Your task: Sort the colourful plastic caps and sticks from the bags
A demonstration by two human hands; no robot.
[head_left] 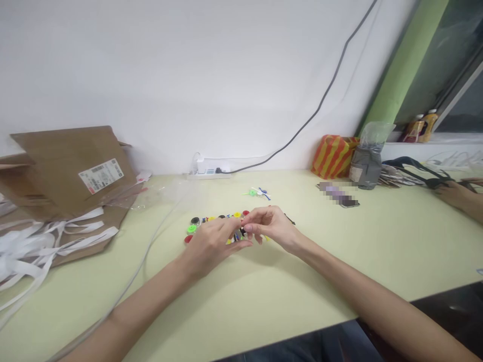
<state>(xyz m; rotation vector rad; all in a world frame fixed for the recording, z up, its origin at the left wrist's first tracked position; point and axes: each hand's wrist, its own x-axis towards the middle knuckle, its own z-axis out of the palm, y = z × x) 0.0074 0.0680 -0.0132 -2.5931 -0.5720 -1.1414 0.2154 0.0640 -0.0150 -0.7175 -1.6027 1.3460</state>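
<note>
The person's left hand (pixel 211 246) and right hand (pixel 272 227) hover low over the bench (pixel 264 286), close together above a loose row of small colored plastic discs. Among them, a black disc (pixel 195 220), a green disc (pixel 191 229) and a red disc (pixel 188 239) sit at the row's left end, with yellow and red discs along its far side. The right fingers (pixel 252 220) are drawn together at the tips, and the left fingers (pixel 231 227) curl over the middle of the row, almost meeting them. Whether they are clamped on a piece is hidden. A small green, white and blue plastic assembly (pixel 258 192) lies just beyond the hands, and a thin dark stick (pixel 290 218) lies beside the right hand. To the left are a cardboard mailer (pixel 64 171) with a printed label, white paper strips (pixel 22 251), a clear plastic bag (pixel 162 193) and a pale cable (pixel 151 246). A power strip (pixel 209 173) sits against the wall. To the right are an orange-striped bag (pixel 334 156), a plastic-wrapped gray container (pixel 367 168) and a blurred object (pixel 337 194). At the right edge, another person's hand (pixel 455 195) rests near dark straps (pixel 415 171).
</note>
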